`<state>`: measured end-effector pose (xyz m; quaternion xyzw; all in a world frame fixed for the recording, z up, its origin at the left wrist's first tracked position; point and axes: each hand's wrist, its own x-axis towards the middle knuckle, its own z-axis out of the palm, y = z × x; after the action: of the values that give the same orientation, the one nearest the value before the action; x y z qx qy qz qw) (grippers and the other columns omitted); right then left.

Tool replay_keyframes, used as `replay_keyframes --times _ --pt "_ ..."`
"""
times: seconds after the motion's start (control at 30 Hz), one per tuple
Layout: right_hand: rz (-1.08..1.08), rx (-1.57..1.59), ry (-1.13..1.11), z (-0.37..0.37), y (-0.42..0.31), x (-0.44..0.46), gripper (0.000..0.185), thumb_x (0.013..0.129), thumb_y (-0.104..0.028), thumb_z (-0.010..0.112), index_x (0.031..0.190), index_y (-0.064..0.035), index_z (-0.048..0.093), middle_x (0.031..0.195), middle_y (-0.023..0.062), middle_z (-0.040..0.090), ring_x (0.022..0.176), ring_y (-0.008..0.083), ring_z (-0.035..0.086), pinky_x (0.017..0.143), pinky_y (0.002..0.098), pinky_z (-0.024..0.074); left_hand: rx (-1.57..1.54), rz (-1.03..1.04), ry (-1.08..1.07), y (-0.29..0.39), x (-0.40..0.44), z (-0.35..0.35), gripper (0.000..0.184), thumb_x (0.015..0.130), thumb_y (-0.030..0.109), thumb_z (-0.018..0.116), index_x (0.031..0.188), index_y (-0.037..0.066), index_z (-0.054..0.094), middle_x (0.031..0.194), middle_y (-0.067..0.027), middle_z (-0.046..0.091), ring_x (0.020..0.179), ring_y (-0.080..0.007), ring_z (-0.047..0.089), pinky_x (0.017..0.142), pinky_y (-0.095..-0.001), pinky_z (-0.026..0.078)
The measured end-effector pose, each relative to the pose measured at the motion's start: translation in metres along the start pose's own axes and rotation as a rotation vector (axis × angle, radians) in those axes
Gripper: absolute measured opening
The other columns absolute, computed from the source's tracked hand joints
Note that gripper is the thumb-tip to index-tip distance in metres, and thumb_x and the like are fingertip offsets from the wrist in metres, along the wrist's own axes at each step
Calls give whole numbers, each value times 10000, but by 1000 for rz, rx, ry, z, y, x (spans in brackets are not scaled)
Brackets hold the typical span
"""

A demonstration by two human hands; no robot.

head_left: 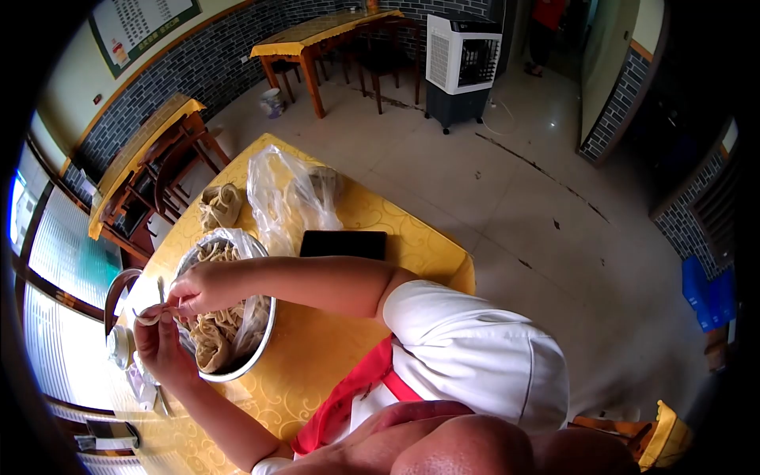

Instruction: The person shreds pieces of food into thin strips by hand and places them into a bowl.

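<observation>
My left hand [162,348] and my right hand [204,286] meet over the left rim of a metal basin [267,336]. Both sets of fingers are closed in a pinch on a thin, pale, curved strip [148,319], whose kind I cannot make out. Beneath the hands, the basin is lined with a clear plastic bag [255,321]. Tan, wrinkled strips and lumps [212,344] fill it, looking soft and food-like. My right forearm hides part of the basin's contents.
A yellow-clothed table [317,332] bears the basin, a tan cloth-like bundle [219,207], a clear plastic bag [285,198], a black flat tablet-like object [343,245] and a white lidded pot [119,347]. Beyond stand an air cooler [461,67], another table [309,43] and a person [546,28].
</observation>
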<state>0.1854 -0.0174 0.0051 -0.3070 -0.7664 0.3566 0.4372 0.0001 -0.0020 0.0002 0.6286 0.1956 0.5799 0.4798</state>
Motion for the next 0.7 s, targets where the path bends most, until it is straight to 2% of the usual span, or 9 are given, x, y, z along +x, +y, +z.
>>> replay_keyframes --times 0.23,0.5,0.6,0.7 --pt "-53 -103 19 2 -5 -3 255 860 -278 550 876 -32 614 786 107 619 763 213 592 705 336 436 72 22 16 -3 1 1 95 846 -12 557 940 2 552 908 -77 602 837 -135 544 785 -255 429" --pt "-114 -101 64 8 -3 0 188 847 -187 514 837 -23 606 796 111 611 771 218 585 701 321 444 -74 -23 114 5 -3 12 100 885 17 507 982 20 532 920 -83 603 808 -137 568 695 -241 471" --pt "-48 44 100 10 -5 -2 163 813 -132 494 837 -12 601 795 105 620 761 198 589 702 310 453 -93 -14 88 3 -2 11 96 896 35 496 987 22 526 904 -78 603 775 -135 575 665 -243 476" --pt "-148 -8 167 14 0 1 160 784 -100 478 803 -3 603 752 90 625 702 174 590 661 301 465 -121 17 110 3 -5 13 92 902 41 491 985 21 525 885 -72 599 764 -130 574 655 -244 474"
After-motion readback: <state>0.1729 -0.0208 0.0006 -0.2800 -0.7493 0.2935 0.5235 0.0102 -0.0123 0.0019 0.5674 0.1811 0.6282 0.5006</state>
